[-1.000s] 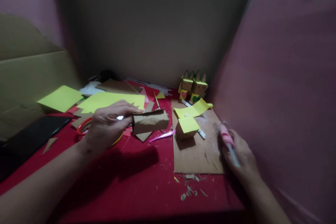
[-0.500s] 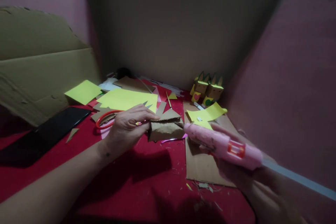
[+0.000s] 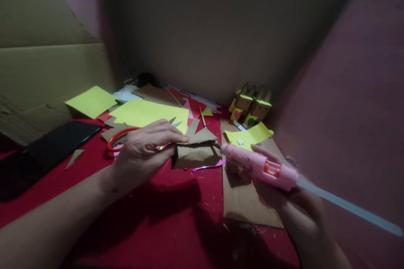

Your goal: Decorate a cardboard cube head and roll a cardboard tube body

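Observation:
My left hand (image 3: 142, 151) pinches the left end of a folded brown cardboard piece (image 3: 195, 153) and holds it just above the red table (image 3: 176, 218). My right hand (image 3: 284, 201) grips a pink glue gun (image 3: 259, 167) with a clear glue stick (image 3: 347, 208) trailing from its back toward the right. The gun's nozzle touches the right end of the cardboard piece. Beneath the gun lies a flat brown cardboard sheet (image 3: 246, 206).
Yellow paper sheets (image 3: 148, 113) and red-handled scissors (image 3: 121, 136) lie behind my left hand. Two small cardboard figures (image 3: 251, 107) stand at the back right. A black phone (image 3: 47, 147) lies at left. Cardboard panels (image 3: 47, 71) wall in the table. Paper scraps litter the front.
My right hand picked the glue gun up from the table's right edge and brought its nozzle to the cardboard piece. My left hand kept its hold on the piece.

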`<state>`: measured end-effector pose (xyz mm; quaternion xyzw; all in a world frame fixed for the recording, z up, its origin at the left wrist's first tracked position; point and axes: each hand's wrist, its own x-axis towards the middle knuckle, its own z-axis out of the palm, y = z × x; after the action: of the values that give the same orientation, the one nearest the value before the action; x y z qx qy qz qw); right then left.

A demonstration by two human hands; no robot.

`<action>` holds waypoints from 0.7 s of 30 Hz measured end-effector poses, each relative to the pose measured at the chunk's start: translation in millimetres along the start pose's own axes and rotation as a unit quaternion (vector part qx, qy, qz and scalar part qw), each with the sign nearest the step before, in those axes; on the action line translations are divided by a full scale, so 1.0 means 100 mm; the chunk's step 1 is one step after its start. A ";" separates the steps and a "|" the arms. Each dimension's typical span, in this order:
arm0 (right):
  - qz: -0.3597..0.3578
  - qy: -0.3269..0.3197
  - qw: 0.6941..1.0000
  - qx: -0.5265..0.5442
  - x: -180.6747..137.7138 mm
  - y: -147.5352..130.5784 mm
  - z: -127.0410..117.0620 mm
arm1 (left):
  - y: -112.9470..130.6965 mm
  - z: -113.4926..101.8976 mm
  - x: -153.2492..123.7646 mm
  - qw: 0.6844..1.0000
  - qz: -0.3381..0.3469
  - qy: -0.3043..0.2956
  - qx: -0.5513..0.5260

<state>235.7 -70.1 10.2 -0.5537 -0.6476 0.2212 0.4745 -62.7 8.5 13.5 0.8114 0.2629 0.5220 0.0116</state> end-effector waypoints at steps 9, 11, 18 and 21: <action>-0.041 -0.044 0.998 0.037 0.01 -0.06 0.07 | 0.01 0.01 0.00 1.000 0.012 -0.005 0.014; -0.039 -0.040 0.998 0.033 0.03 -0.03 0.05 | 0.01 0.00 0.00 1.000 0.011 -0.010 0.020; -0.020 -0.122 0.987 0.101 0.08 0.06 0.00 | 0.01 -0.01 -0.02 1.000 0.006 -0.014 0.019; -0.028 -0.062 0.994 0.080 0.08 0.10 -0.01 | 0.02 -0.01 -0.01 1.000 -0.002 -0.014 0.009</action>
<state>242.2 -60.3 5.8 -0.4811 -0.6713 0.2931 0.4818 -63.3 5.9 14.0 0.8184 0.2688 0.5078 0.0090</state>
